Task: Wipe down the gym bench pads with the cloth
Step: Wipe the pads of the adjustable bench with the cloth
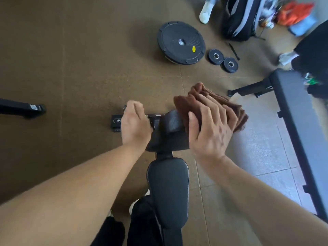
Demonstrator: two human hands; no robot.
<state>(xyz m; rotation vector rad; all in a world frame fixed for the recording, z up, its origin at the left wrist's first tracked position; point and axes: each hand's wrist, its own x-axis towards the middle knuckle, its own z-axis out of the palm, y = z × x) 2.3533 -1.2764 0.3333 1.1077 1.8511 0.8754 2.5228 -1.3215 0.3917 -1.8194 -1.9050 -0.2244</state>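
A black gym bench runs away from me: its long back pad (168,190) lies below my hands and a smaller seat pad (170,128) sits beyond it. My right hand (211,128) presses a folded brown cloth (213,103) against the right side of the seat pad. My left hand (134,125) grips the left edge of that seat pad, fingers curled around it. The bench's front foot (116,121) with a white logo shows just left of my left hand.
A large black weight plate (181,42) and two small plates (222,60) lie on the brown floor mat beyond. A second grey bench (298,121) stands at right over tiled floor. Bags and clothes are piled at top right; a black bar foot (23,108) lies at left.
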